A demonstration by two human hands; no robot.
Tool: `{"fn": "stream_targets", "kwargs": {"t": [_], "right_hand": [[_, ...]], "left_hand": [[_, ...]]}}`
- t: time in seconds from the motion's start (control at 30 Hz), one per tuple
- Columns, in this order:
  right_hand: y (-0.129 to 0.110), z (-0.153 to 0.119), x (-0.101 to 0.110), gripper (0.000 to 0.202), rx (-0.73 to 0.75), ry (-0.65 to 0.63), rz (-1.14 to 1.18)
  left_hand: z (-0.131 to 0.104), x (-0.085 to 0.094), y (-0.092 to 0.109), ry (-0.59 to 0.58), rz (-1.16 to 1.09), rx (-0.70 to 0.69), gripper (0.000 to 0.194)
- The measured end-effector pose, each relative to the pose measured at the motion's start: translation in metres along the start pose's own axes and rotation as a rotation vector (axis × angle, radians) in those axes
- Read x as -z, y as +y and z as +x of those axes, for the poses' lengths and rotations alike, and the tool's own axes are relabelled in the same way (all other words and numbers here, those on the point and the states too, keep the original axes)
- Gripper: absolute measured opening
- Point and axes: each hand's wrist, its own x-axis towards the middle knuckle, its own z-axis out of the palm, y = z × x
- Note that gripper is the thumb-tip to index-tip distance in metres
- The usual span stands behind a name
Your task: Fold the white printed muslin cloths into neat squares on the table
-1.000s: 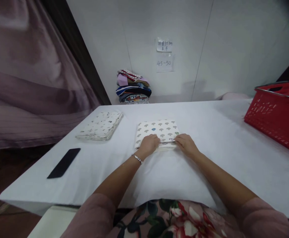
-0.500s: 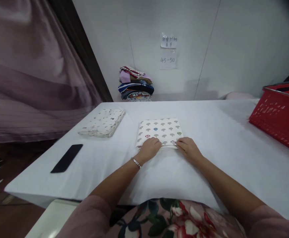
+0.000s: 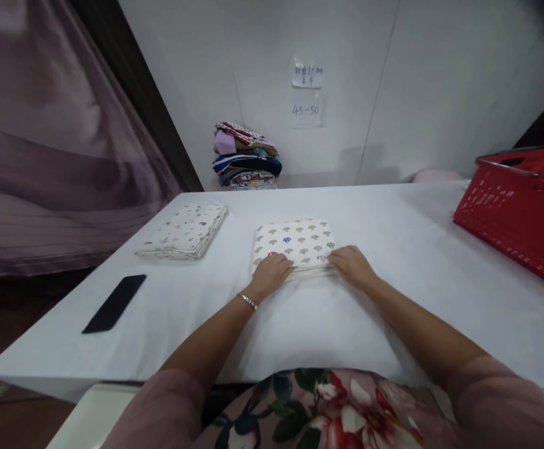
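Observation:
A folded white cloth with grey mushroom prints [image 3: 300,237] lies flat on the white table [image 3: 393,249]. Its near edge is gripped at both ends. My left hand [image 3: 270,274], with a bracelet at the wrist, is closed on the near left part of that edge. At the near right corner my right hand [image 3: 352,263] pinches the cloth. The fingertips of both hands are partly hidden against the fabric.
Another folded patterned cloth [image 3: 185,231] lies at the table's left, with a black flat object [image 3: 115,304] nearer me. Colourful folded fabrics [image 3: 246,156] are stacked beyond the far edge. A red basket [image 3: 519,212] stands at the right.
The camera view has shifted a little. Both hands are still at the cloth's near edge, whose layers now show slightly more between them.

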Motion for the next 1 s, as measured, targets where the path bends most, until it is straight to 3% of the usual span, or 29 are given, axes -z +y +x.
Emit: {"fn": "stream_targets", "kwargs": {"t": [0.1,0.2,0.37,0.63,0.8,1.0], "right_hand": [[0.01,0.007,0.003,0.023,-0.017,0.024,-0.067],[0.013,-0.001,-0.001,0.023,0.046,-0.029,-0.031],[0.011,-0.022,-0.004,0.023,0.047,-0.033,0.074],[0.006,-0.024,-0.005,0.023,-0.002,0.009,0.072],[0.0,-0.021,-0.001,0.025,-0.024,-0.014,0.151],[-0.014,0.0,-0.006,0.026,-0.04,0.022,0.228]], "left_hand": [[0.001,-0.007,0.006,0.021,0.044,-0.028,0.024],[0.0,-0.011,0.01,0.014,0.053,-0.064,0.024],[-0.003,-0.007,0.007,0.014,0.022,-0.087,0.02],[-0.009,-0.005,0.005,-0.002,0.059,-0.087,0.015],[-0.006,0.002,0.012,-0.012,-0.081,0.02,0.018],[0.01,0.003,0.021,-0.032,-0.189,0.091,0.016]]}}
